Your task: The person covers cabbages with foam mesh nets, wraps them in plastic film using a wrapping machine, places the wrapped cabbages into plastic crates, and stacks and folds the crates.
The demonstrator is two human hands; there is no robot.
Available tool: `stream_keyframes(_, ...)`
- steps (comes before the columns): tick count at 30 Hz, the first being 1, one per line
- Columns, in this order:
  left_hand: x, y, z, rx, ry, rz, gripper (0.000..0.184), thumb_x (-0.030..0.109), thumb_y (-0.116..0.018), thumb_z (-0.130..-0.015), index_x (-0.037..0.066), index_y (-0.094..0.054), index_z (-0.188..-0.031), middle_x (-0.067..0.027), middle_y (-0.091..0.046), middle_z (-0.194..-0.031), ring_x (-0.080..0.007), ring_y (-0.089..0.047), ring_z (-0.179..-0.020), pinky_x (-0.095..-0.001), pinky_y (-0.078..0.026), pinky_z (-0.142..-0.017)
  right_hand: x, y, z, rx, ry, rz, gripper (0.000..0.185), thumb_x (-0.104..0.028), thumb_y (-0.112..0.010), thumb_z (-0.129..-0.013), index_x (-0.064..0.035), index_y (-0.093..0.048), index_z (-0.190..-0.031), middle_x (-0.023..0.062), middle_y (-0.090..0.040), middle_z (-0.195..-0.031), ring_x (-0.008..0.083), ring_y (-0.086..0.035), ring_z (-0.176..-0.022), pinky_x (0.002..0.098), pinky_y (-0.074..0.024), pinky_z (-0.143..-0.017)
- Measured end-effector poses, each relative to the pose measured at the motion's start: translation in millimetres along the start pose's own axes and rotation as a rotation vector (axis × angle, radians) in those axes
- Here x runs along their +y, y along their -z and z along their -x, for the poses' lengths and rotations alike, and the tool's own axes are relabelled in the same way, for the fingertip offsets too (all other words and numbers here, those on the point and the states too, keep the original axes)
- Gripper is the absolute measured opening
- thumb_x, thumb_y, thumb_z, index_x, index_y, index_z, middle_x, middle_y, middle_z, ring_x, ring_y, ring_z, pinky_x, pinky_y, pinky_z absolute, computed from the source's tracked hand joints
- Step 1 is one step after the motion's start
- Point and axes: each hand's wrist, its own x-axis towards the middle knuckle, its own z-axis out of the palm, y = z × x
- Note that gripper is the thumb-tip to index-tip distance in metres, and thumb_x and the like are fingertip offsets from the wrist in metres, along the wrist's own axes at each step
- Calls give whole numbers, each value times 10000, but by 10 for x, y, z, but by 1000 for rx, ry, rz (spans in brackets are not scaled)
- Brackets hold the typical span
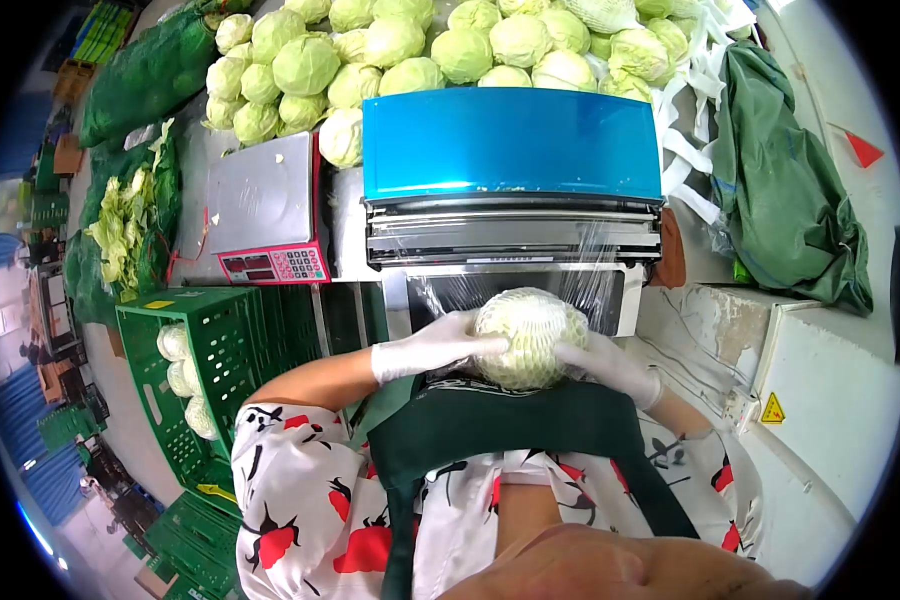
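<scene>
A pale green cabbage in a white foam net sits close to my apron, above the plate of the wrapping machine. My left hand, in a white glove, presses against its left side. On its right side rests my right hand, gloved too, so the cabbage is held between both. Clear plastic film stretches from the wrapping machine down around the cabbage. Whether the film is sealed under it I cannot tell.
Many bare cabbages are piled behind the machine. A red-rimmed scale stands left, above a green crate holding several netted cabbages. White foam nets and a green cloth lie right, near a white cabinet.
</scene>
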Motion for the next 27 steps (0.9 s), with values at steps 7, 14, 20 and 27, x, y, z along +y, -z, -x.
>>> stream_keyframes(7,-459,23,-192,68,269,420,734,575,-499,-981,-30,-491,-1397,-155,-641,-1258,-233,-633,-1134,-384,-527,-946,204,99,-450,-142,-239,-308,670,-510,-562,-974,-3,-497,-1407,108,-596,-1336,189,-583,-1198,321,-446,-1025)
stream_keyframes(14,-1044,-233,311,600,-116,-582,607,116,-668,-925,63,-402,-1468,-183,-687,-1128,-289,-700,-968,-346,-569,-826,1151,155,-173,470,486,711,328,-199,-693,-930,-14,-648,-1197,109,-697,-1098,194,-661,-1029,350,-518,-904)
stream_keyframes(20,-650,-208,568,883,-280,-319,372,87,-518,-1024,105,-542,-1394,-15,-604,-712,-72,-541,-567,-268,-492,-539,809,101,-137,583,268,-272,264,-208,-536,-1032,-43,-611,-839,-45,-468,-621,49,-420,-505,223,-340,-476)
stream_keyframes(27,-1884,-236,-12,273,320,-210,371,344,-630,-946,-5,-707,-1046,-176,-729,-898,-209,-700,-839,-354,-535,-764,2170,64,-679,420,-142,476,259,-204,-614,-944,-28,-664,-1126,147,-686,-891,207,-672,-814,323,-526,-730)
